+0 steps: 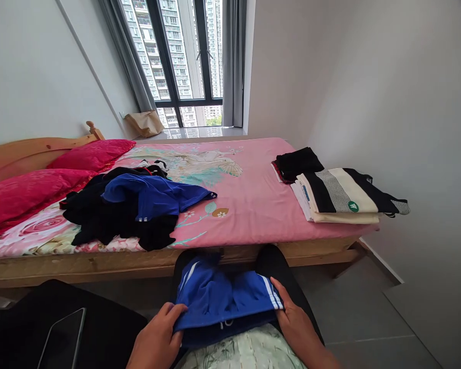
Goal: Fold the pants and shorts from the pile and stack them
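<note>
Blue shorts with white side stripes lie across my lap, waistband toward me. My left hand pinches the waistband's left corner between thumb and fingers. At the other end, my right hand grips the waistband beside the white stripes, thumb on top. A bit of white drawstring shows at the middle of the waist. Ahead on the bed, a blue garment with small white marks is on top of a loose heap of black clothes.
Neatly folded clothes and a folded black stack sit on the right of the pink bed sheet. Red pillows lie by the wooden headboard. A phone rests on a black surface at my left.
</note>
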